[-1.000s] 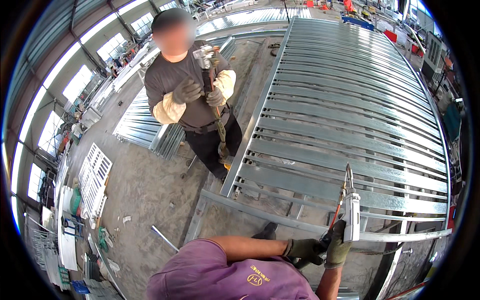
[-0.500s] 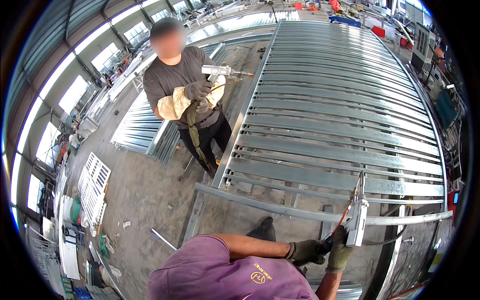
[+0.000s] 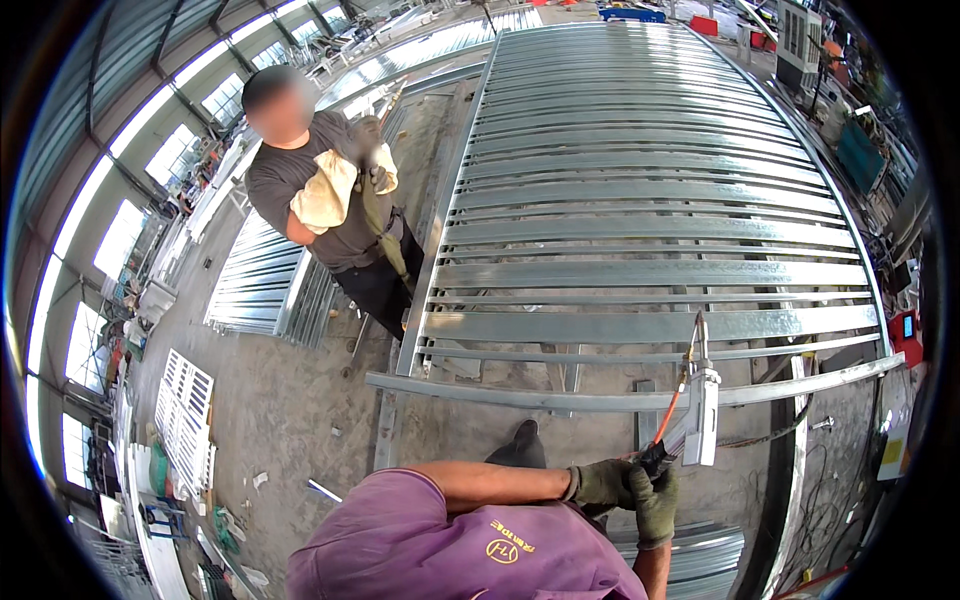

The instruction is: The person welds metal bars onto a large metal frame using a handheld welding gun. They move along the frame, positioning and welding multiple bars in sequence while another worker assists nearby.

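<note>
A white box-bodied welding gun (image 3: 703, 415) points away from me, its slim metal nozzle over the near bars of a large galvanized steel frame (image 3: 560, 326). An orange hose (image 3: 669, 412) runs along its left side. My right hand (image 3: 656, 508), in a dark olive work glove, is closed around the gun's black handle. Beside it my left hand (image 3: 601, 484), gloved alike, is closed at the handle's rear end; some of its fingers are hidden. Whether the nozzle tip touches a bar I cannot tell. Under the gun passes the frame's near crossbar (image 3: 520, 398).
A co-worker (image 3: 325, 200) with gloves and pale sleeve covers stands left of the frame. Stacked metal panels (image 3: 262, 290) and a white slatted panel (image 3: 184, 402) lie on the left floor. A dark cable (image 3: 765, 440) trails right of the gun; a red machine (image 3: 908, 328) stands at the right.
The view has shifted, so the frame sits further left and higher. My hands and the gun have moved slightly left. The co-worker's hands are raised, and the gun they held no longer shows clearly.
</note>
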{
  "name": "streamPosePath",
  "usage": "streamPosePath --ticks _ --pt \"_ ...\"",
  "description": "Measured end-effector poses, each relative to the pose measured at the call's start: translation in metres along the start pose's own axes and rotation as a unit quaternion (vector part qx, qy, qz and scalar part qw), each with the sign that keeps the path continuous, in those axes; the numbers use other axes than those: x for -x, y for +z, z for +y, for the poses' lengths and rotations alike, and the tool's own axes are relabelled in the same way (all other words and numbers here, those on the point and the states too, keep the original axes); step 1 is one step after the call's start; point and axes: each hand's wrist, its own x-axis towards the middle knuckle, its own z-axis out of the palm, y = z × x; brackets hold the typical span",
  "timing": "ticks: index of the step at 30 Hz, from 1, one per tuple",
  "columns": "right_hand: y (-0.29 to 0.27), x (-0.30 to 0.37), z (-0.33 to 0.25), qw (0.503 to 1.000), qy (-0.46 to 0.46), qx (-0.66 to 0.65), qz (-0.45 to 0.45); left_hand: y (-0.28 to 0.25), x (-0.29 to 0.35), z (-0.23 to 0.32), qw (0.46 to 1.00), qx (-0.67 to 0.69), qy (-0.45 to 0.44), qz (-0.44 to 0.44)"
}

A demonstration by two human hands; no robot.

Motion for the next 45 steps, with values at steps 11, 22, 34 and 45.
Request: streamPosePath --ticks 11,22,34,45 --pt "-0.019 0.020 0.007 0.999 0.030 -0.015 0.034 0.024 -0.058 -0.105 0.928 -0.271 0.253 0.028" --pt "-0.020 0.036 -0.001 0.998 0.017 -0.006 0.062 0.035 -0.046 -0.091 0.937 -0.200 0.286 0.019" --pt "0.016 0.009 -0.064 0.986 0.050 0.007 0.157 0.008 -0.030 -0.018 0.927 -0.356 0.064 -0.102" --pt "0.027 -0.077 -0.095 0.955 -0.037 -0.165 0.244 -0.066 -0.055 -0.029 0.989 -0.016 0.081 -0.121"
